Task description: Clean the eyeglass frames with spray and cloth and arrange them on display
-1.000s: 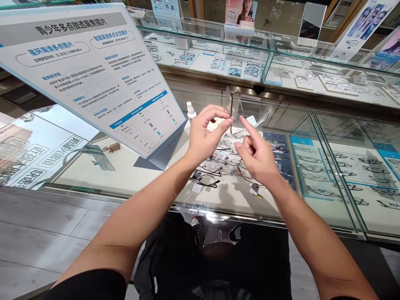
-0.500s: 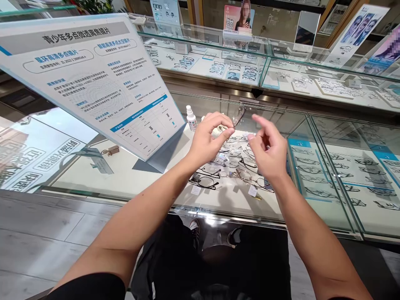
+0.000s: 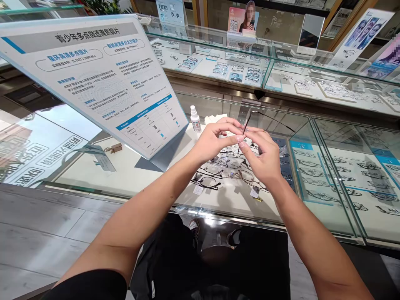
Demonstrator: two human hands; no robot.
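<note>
Over the glass counter my left hand [image 3: 217,139] pinches a pair of thin dark-framed glasses [image 3: 246,121], seen nearly edge-on. Close against it, my right hand [image 3: 262,154] has its fingertips closed on the same glasses. One thin temple stretches out to the right above the right hand. Below both hands, several eyeglasses [image 3: 210,181] with small white tags lie on the white surface. A white spray bottle [image 3: 195,121] stands left of the hands, and a pale cloth [image 3: 215,118] lies partly hidden behind the left hand.
A large printed sign [image 3: 93,83] leans over the counter's left part. Beside it lie a small brown object [image 3: 116,148] and a tag [image 3: 104,160]. Glass display cases [image 3: 346,166] with glasses stand at the right, and another case [image 3: 212,62] runs along the back.
My right hand has moved left to meet my left hand and closed on the glasses. The glasses have turned, and a temple now points right. The view has shifted slightly.
</note>
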